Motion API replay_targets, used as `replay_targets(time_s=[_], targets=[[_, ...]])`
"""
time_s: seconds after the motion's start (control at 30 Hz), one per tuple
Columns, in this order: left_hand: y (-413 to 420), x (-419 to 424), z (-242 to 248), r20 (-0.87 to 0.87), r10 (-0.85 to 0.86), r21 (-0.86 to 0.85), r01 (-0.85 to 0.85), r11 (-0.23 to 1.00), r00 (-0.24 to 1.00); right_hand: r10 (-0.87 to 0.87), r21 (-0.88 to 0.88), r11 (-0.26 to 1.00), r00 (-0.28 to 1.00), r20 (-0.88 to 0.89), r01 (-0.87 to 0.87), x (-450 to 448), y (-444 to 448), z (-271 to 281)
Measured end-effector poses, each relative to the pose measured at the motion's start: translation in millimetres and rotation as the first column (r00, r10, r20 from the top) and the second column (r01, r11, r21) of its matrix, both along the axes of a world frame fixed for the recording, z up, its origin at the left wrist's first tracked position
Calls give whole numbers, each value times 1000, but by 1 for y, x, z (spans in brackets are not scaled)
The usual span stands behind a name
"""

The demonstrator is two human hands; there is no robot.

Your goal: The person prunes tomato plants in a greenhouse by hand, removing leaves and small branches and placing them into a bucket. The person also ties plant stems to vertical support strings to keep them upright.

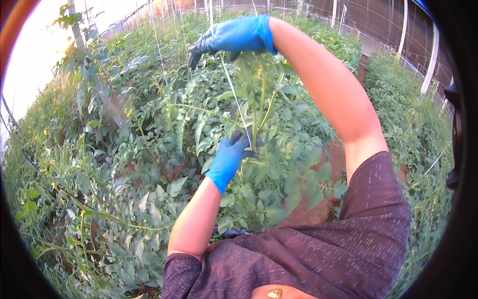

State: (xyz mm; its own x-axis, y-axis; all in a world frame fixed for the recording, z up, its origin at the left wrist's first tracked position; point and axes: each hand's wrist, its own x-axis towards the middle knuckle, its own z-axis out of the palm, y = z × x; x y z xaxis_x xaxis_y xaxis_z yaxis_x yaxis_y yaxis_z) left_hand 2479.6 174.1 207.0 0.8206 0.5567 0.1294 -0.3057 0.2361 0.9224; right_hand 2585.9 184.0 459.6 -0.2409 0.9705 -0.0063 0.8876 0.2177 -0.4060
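Observation:
My left hand [229, 155], in a blue glove with dark-stained fingers, is closed around the green stem of a tomato plant [255, 125]. A white string [234, 91] runs down to its fingers, close beside the stem. Higher up, my right hand [229, 37], gloved the same way, arches over beside the plant's leafy top [254, 71], fingers pointing left and down. The string passes at its fingers; whether they grip it I cannot tell. The plant's top is blurred and partly hidden behind the right wrist.
Dense tomato foliage [149, 149] surrounds me. Bare soil [310, 202] shows at the right of the plant. More strings [158, 48] hang from above at the back. A leafy post [76, 30] stands at left, and pale posts [429, 59] line the right side.

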Motion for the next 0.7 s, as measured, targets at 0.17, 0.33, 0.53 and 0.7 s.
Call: replay_targets(time_s=[0.17,0.33,0.53,0.7], targets=[[2,-23,-13,87,-49,63,43,997,995,21,-313,947,990,-138,-64,46,33,11],[18,-29,-29,197,46,-61,-35,998,979,-153,-254,966,883,-443,40,53,11,-11],[65,-14,-75,360,192,-291,-86,953,913,29,-130,984,831,-556,-121,47,11,-49],[85,-15,-100,468,141,-300,7,954,872,72,-169,963,807,-587,-209,23,12,-69]])
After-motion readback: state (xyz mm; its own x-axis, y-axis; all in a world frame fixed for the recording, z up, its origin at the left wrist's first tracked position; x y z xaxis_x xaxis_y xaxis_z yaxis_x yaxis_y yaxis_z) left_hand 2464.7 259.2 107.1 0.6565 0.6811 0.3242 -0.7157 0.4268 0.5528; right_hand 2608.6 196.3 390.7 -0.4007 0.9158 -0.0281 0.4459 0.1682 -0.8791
